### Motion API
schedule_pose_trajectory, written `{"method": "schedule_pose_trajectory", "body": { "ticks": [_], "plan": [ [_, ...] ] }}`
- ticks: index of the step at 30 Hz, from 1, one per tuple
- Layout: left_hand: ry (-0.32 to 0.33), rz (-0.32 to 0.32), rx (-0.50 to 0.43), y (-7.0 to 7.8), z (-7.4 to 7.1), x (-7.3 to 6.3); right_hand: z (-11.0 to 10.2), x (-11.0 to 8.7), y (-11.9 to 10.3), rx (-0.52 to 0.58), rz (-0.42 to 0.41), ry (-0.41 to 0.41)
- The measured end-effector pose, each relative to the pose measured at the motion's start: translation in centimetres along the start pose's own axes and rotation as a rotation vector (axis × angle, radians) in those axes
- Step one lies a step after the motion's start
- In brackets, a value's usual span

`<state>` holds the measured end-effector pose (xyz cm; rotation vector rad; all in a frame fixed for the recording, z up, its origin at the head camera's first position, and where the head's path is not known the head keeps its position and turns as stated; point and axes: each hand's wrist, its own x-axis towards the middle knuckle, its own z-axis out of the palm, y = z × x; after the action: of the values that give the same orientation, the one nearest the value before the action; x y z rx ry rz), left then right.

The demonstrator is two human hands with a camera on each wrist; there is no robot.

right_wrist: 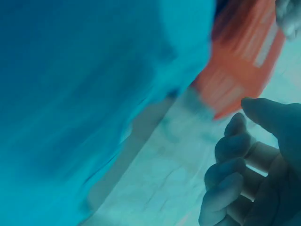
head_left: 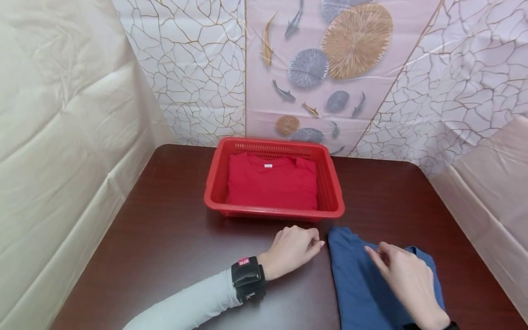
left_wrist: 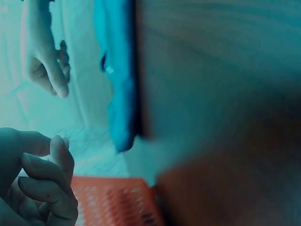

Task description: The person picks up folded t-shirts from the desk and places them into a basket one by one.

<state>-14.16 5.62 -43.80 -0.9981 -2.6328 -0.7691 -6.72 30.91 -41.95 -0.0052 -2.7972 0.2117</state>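
A blue folded shirt (head_left: 363, 279) lies on the right part of the table, with a darker shadow across it. Above it hovers my right hand (head_left: 406, 275), its fingers loosely bent and nothing between them; the right wrist view shows a gap between its thumb (right_wrist: 263, 113) and fingers. My left hand (head_left: 290, 252) is in the air just left of the shirt's edge, in front of the basket. In the left wrist view its fingers (left_wrist: 47, 183) curl loosely, the thumb tip near the index finger, and hold nothing.
A red plastic basket (head_left: 274, 211) with slotted walls stands at the back middle of the dark brown table (head_left: 173, 238). Inside it lies a folded red shirt (head_left: 272, 183) with a white neck label. Patterned and cream sheets (head_left: 198, 68) hang round the table's back and sides.
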Motion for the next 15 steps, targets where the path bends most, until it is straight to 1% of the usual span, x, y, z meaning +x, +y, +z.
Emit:
{"method": "schedule_pose_trajectory", "body": {
  "ticks": [2, 4, 6, 8, 11, 13, 15],
  "plan": [
    [-0.006, 0.011, 0.040, 0.2, 1.0, 0.1, -0.2, -0.7, 2.0, -0.012, 0.065, -0.012],
    [-0.022, 0.019, 0.056, 0.4, 1.9, 0.2, -0.5, -1.4, 4.2, -0.026, 0.112, -0.022],
    [-0.046, 0.019, 0.068, 0.6, 2.5, 0.4, -0.7, -1.8, 6.4, -0.044, 0.181, -0.079],
    [-0.073, 0.017, 0.080, 0.8, 3.1, 0.6, -0.9, -2.1, 8.4, -0.072, 0.267, -0.182],
    [-0.110, 0.016, 0.102, 1.1, 3.7, 0.9, -1.1, -2.5, 10.7, -0.117, 0.411, -0.379],
    [-0.131, 0.012, 0.123, 1.3, 4.1, 1.0, -1.1, -2.8, 11.7, -0.132, 0.477, -0.508],
    [-0.150, 0.005, 0.135, 1.4, 4.4, 1.1, -0.9, -3.1, 12.4, -0.108, 0.511, -0.594]
  ]
}}
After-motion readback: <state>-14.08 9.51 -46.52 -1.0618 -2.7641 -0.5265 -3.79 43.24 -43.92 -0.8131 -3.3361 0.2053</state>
